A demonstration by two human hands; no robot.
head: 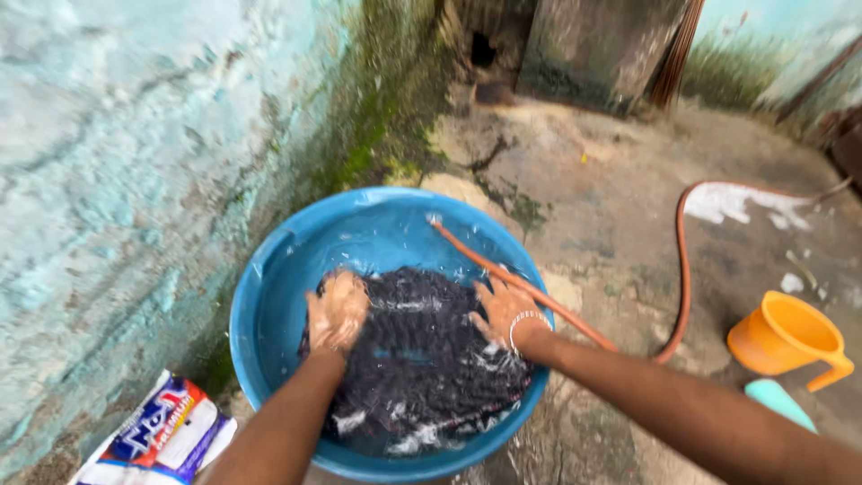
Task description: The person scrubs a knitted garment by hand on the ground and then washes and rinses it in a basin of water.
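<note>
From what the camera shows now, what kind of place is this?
Probably an outdoor washing corner of a yard. A blue basin of water and dark cloth sits on a rough concrete floor; an orange hose runs into it, and the painted wall has moss at its base.

Orange jug (pixel 788 337) on wet concrete ground (pixel 620 207), pale green object (pixel 778 401) just beside it, detergent bag (pixel 162 437) laid by painted wall (pixel 135 162), foam patch (pixel 741 202) near far wall.

A cracked, wet concrete floor (pixel 628 233) carries everything. A blue basin (pixel 269 305) stands on it under both hands. Left of the left forearm lies a detergent packet (pixel 157 440). Right of the right hand sit an orange jug (pixel 786 337) and an orange hose (pixel 684 269).
</note>
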